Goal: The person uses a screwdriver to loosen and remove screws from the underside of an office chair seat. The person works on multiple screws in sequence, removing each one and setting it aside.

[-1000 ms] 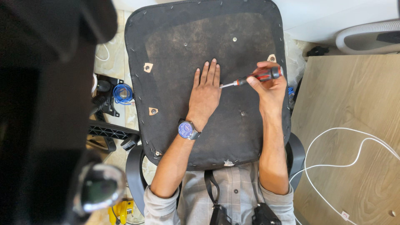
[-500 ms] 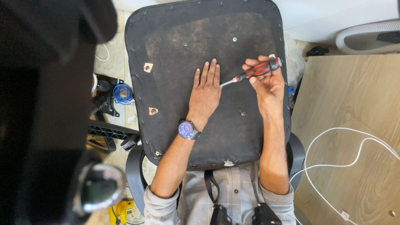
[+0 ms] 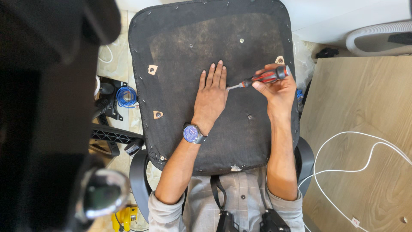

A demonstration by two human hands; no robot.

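An upturned office chair seat (image 3: 189, 30), black with a worn brown patch, lies across my lap. My left hand (image 3: 211, 94) rests flat on its middle, fingers together and pointing away, with a blue-faced watch (image 3: 192, 133) on the wrist. My right hand (image 3: 277, 90) grips a red and black screwdriver (image 3: 266, 76) by the handle. Its metal shaft points left and its tip touches the seat just beside my left hand's fingers.
Screw holes and small tan patches (image 3: 152, 69) dot the seat underside. A wooden board (image 3: 365, 111) with a white cable (image 3: 343, 169) lies to the right. Black chair parts and a blue cable coil (image 3: 124, 95) sit on the floor at left. A dark object fills the left side.
My right hand turned the screwdriver handle, tilting it up and then back down, while the tip stayed near my left hand. My left hand has not moved.
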